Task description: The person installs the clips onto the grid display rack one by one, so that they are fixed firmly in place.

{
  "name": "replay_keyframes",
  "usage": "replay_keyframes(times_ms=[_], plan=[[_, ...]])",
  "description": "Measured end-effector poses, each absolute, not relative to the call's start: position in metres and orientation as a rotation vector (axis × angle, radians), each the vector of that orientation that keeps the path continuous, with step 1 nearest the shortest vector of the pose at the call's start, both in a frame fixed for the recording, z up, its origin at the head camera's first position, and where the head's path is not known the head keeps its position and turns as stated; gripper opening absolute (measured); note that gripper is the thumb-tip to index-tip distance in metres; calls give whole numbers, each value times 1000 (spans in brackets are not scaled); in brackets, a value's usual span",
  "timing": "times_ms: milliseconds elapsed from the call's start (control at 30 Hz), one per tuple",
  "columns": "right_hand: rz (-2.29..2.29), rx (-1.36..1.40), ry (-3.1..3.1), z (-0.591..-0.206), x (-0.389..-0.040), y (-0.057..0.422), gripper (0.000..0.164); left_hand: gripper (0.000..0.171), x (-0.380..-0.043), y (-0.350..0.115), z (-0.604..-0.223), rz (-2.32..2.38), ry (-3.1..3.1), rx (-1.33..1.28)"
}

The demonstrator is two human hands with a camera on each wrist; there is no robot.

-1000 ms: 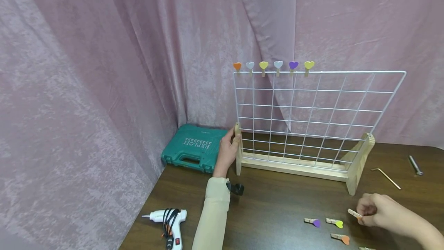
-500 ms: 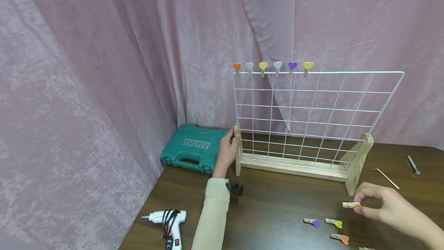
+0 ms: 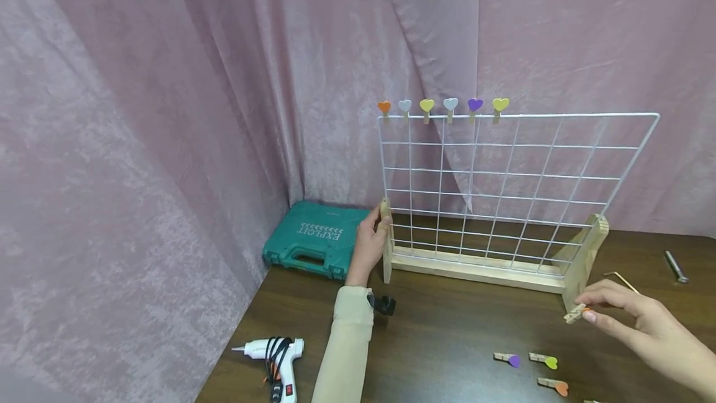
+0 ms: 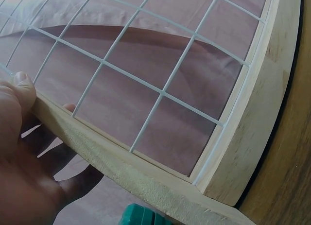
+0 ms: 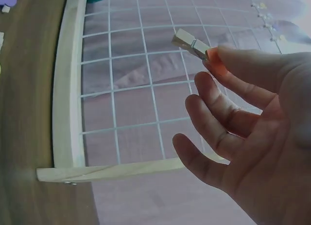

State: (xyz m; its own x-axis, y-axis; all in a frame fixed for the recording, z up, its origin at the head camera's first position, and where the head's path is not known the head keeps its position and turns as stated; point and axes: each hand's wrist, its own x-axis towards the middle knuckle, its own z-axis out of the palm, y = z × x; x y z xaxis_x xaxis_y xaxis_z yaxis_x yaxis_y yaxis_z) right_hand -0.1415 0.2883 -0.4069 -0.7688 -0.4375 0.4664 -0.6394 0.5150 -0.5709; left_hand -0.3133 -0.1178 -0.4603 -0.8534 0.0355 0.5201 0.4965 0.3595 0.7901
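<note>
A white wire grid (image 3: 503, 173) stands upright in a wooden stand (image 3: 481, 271). Heart-topped clothespins in orange, white, yellow and purple sit along the left part of its top bar, among them a purple clothespin (image 3: 475, 105). My left hand (image 3: 370, 241) grips the stand's left upright, thumb in front and fingers behind, as the left wrist view shows. Between thumb and forefinger my right hand (image 3: 637, 328) pinches a small wooden clothespin (image 5: 192, 43) with an orange heart, mostly covered by the fingertips. That hand is beside the foot of the stand's right upright, its other fingers loosely bent.
On the table lie a purple-heart clothespin (image 3: 507, 359), a yellow-green one (image 3: 544, 361) and an orange one (image 3: 554, 387). A green case (image 3: 316, 238) and a white glue gun (image 3: 274, 353) are at left. A hex key (image 3: 621, 280) and a bolt (image 3: 677, 266) lie at right.
My right hand has lifted the orange-heart clothespin up and away from those on the table, toward the stand's right foot, turning it on the way. The left hand keeps its grip.
</note>
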Motion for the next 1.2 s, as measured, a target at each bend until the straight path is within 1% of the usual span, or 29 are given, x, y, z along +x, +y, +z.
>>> replay_keyframes(times_ms=[267,500,633,800,967,1000,1033,1067,1200], plan=[[948,927,-2451,-389,-146,285,42,35,-290,-114,-435,-1499,-2171,-504],[827,868,-2379,-363,-150,279,47,41,-310,-119,-462,-1480,-2186,-481],[805,862,-2306,-349,-155,278,46,39,-309,-117,-459,-1519,-2172,-484],[738,890,-2289,-327,-160,273,41,40,-314,-117,-462,-1481,-2174,-479],[678,938,-2205,-309,-168,265,22,42,-313,-117,-463,-1485,-2184,-469],[668,944,-2184,-305,-170,263,16,42,-312,-116,-462,-1484,-2191,-463],[646,951,-2168,-301,-172,262,7,42,-312,-116,-461,-1485,-2196,-457],[622,953,-2163,-296,-173,259,11,43,-308,-115,-457,-1482,-2194,-462],[563,993,-2088,-274,-184,248,49,38,-296,-113,-441,-1478,-2181,-484]])
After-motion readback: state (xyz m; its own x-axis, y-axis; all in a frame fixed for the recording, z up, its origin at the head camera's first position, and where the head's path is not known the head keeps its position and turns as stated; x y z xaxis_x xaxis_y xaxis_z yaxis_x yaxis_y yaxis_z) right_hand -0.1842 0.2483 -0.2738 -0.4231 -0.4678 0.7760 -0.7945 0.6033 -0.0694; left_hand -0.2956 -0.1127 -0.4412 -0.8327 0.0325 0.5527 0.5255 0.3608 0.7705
